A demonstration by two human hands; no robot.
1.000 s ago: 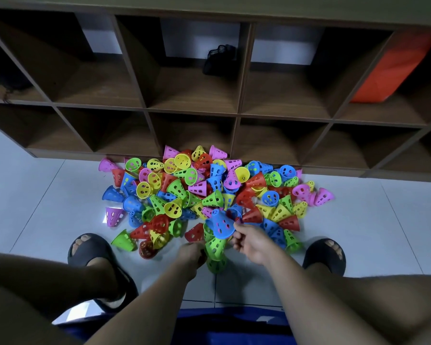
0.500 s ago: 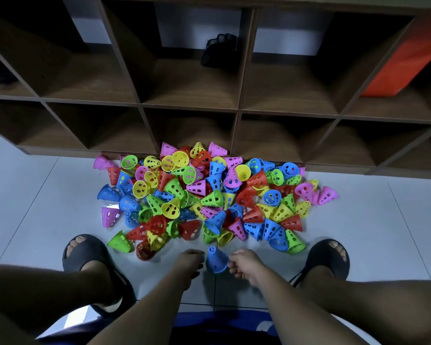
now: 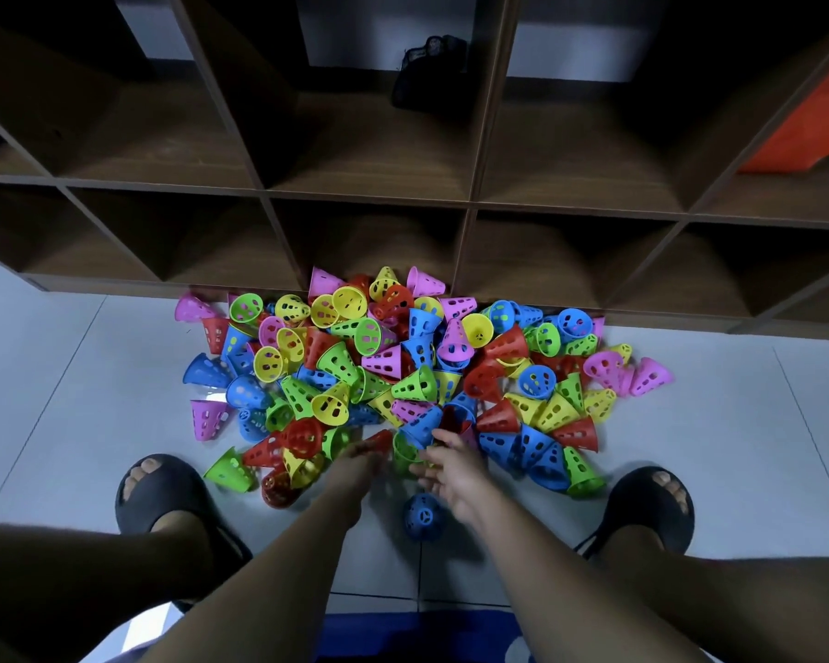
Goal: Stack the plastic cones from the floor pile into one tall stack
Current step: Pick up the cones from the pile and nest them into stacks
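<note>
A pile of perforated plastic cones (image 3: 403, 366) in pink, yellow, green, blue and red lies on the floor in front of the shelf. One blue cone (image 3: 423, 516) stands alone on the tile nearer to me, between my forearms. My left hand (image 3: 357, 464) reaches the pile's near edge with its fingertips at a red cone (image 3: 379, 438); blur hides whether it grips. My right hand (image 3: 451, 468) hovers with fingers spread over a green cone (image 3: 405, 453) and a blue cone (image 3: 422, 425), holding nothing.
A dark wooden cubby shelf (image 3: 470, 203) runs behind the pile, with a black object (image 3: 429, 69) and an orange item (image 3: 805, 131) in its upper cubbies. My feet in black slippers, left (image 3: 156, 490) and right (image 3: 652, 507), flank the pile on the white tile.
The blue cone that was between my hands now stands alone on the floor. Both hands have moved forward to the near edge of the pile.
</note>
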